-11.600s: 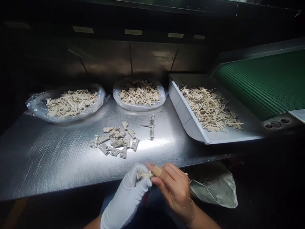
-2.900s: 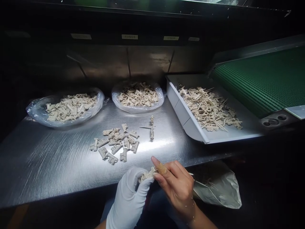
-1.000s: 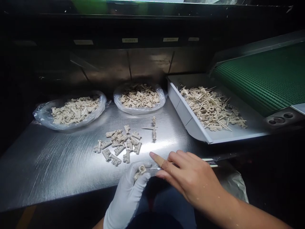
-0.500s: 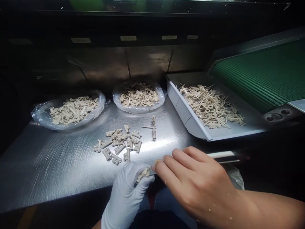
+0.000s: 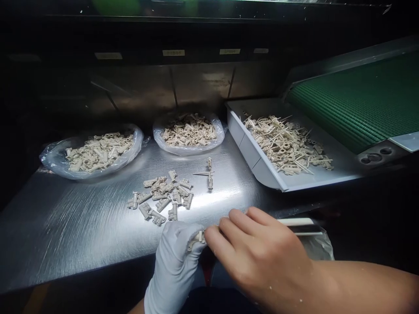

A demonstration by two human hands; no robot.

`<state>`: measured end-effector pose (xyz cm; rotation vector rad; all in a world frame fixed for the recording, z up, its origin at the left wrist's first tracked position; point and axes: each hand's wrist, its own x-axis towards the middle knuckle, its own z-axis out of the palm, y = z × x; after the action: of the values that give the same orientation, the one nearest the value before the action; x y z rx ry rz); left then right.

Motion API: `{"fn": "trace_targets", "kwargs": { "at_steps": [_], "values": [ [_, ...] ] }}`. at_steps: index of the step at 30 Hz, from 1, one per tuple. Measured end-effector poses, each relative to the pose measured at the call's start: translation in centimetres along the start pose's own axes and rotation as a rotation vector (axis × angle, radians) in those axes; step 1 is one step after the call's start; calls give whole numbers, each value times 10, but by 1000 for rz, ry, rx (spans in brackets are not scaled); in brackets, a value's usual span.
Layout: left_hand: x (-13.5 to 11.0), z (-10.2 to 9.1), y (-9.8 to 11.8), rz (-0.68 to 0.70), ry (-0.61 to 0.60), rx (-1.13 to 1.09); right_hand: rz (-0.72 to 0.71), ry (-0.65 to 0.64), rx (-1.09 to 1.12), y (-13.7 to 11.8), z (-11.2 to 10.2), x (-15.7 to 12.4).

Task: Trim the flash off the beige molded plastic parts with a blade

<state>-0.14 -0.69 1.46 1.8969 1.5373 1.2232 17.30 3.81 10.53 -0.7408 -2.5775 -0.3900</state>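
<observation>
My left hand [image 5: 173, 261], in a white fabric glove, grips a small beige moulded plastic part [image 5: 197, 239] at the table's front edge. My right hand [image 5: 258, 257] is bare and sits just to the right of that part, its fingertips almost against it. A white-handled trimming knife [image 5: 294, 222] sticks out to the right from under my right hand, and its blade is hidden behind my fingers. Beyond my hands lies a loose group of similar beige parts [image 5: 160, 196] on the steel table [image 5: 81, 222]. A few thin sprued pieces [image 5: 209, 174] lie to their right.
Two clear plastic bags [image 5: 49, 161] [image 5: 188, 146] of beige parts stand at the back of the table. A grey tray [image 5: 248, 150] of sprued parts sits at the right, below a green conveyor belt [image 5: 353, 96]. A crumpled bag [image 5: 322, 248] hangs below the table edge.
My right hand has moved left and down, closing on the part in my left hand and covering the knife blade. The view has shifted slightly.
</observation>
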Motion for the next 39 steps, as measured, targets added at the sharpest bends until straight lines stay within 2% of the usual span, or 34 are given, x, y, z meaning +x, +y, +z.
{"fn": "trace_targets", "kwargs": {
  "at_steps": [5,6,12,18,25,29,33,39],
  "values": [
    [-19,9,-14,-4,159,2,134,-11,158,7,7,-9],
    [-22,9,-16,-20,160,-31,173,-6,213,7,10,-13],
    [-23,4,-12,-403,-55,-577,413,132,602,2,36,-38],
    [-19,1,-8,-569,-208,-981,462,240,742,-5,55,-46],
    [-14,-7,-9,-545,-285,-987,367,273,685,-3,53,-48],
    [-11,-10,-8,-523,-270,-919,369,273,693,-2,50,-47],
    [-13,-10,-8,-520,-318,-972,375,287,684,-3,50,-45],
    [-12,-11,-6,-534,-303,-1001,384,280,707,-6,53,-46]
  ]
}}
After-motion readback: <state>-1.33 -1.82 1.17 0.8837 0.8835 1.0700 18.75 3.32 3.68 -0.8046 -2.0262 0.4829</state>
